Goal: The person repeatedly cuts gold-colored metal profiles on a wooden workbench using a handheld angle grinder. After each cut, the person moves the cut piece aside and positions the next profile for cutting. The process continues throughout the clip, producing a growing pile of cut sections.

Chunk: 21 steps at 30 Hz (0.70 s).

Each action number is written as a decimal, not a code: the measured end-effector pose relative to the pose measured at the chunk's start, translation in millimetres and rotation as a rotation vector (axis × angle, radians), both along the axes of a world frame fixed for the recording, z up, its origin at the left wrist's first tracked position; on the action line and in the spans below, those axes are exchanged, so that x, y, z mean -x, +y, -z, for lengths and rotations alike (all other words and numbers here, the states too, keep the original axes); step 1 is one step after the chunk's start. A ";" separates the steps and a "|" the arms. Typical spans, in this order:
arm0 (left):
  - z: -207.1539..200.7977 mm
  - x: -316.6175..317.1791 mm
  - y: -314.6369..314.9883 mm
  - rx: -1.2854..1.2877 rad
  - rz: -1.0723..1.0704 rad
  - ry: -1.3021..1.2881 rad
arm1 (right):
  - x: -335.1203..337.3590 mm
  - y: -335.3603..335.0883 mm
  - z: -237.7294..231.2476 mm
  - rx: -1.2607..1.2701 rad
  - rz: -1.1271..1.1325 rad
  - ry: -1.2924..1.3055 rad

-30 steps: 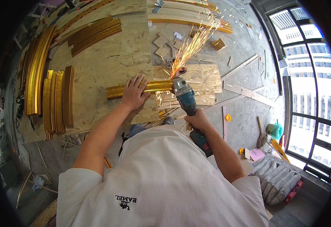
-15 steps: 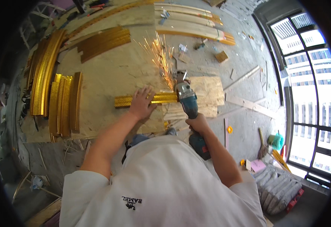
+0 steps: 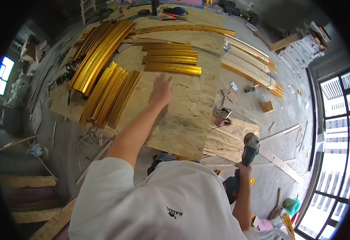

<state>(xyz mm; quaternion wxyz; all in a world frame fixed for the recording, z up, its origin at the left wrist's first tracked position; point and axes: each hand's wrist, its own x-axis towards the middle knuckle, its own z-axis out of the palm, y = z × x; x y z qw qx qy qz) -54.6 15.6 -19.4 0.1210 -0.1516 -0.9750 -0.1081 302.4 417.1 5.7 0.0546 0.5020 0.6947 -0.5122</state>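
My left hand point(image 3: 163, 89) reaches out over the wooden board point(image 3: 179, 108), fingers extended and nothing in them. Its fingertips are right by the nearest gold moulding strip point(image 3: 173, 69); whether they touch it I cannot tell. Several more short gold strips point(image 3: 171, 53) lie parallel just beyond that one. Off to the right, my right hand point(image 3: 245, 171) is closed round an angle grinder point(image 3: 250, 151), held with its head pointing away from me. No sparks come from it.
Longer gold mouldings point(image 3: 103, 60) and a shorter stack point(image 3: 109, 92) cover the board's left side. Pale wood strips point(image 3: 249, 60) lie at the far right. A metal clamp-like tool point(image 3: 223, 114) and thin scrap planks point(image 3: 223, 146) are near the grinder. Windows point(image 3: 335, 128) line the right.
The sparks have stopped and the grinder has moved right, away from the board. My left hand has left the spot where it pressed a gold moulding and is now beside the row of strips.
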 end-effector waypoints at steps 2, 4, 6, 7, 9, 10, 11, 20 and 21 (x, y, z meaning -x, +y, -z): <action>-0.6 -4.8 -32.3 -0.057 -0.135 -0.022 | -27.0 8.2 6.8 0.046 0.063 -0.051; 0.6 -19.4 -87.1 -0.063 -0.340 -0.101 | -51.4 14.3 21.0 0.070 0.100 -0.063; -0.3 -28.0 -139.6 -0.023 -0.538 -0.255 | -69.6 16.4 29.2 0.102 0.117 -0.100; -0.3 -29.5 -154.6 -0.006 -0.632 -0.332 | -76.2 17.9 30.6 0.115 0.129 -0.117; 4.1 -36.0 -174.3 0.064 -0.646 -0.262 | -82.7 18.6 34.4 0.137 0.147 -0.099; 2.1 -39.9 -174.6 0.101 -0.651 -0.231 | -86.3 18.2 37.5 0.140 0.156 -0.106; -0.1 -37.4 -172.7 0.104 -0.635 -0.297 | -90.6 18.3 38.9 0.143 0.165 -0.112; -35.6 -13.7 -177.3 0.159 -0.615 -0.583 | -93.0 1.6 45.5 0.154 0.159 -0.043; -27.3 -18.1 -183.3 0.192 -0.613 -0.509 | -91.3 -1.3 46.9 0.154 0.152 -0.033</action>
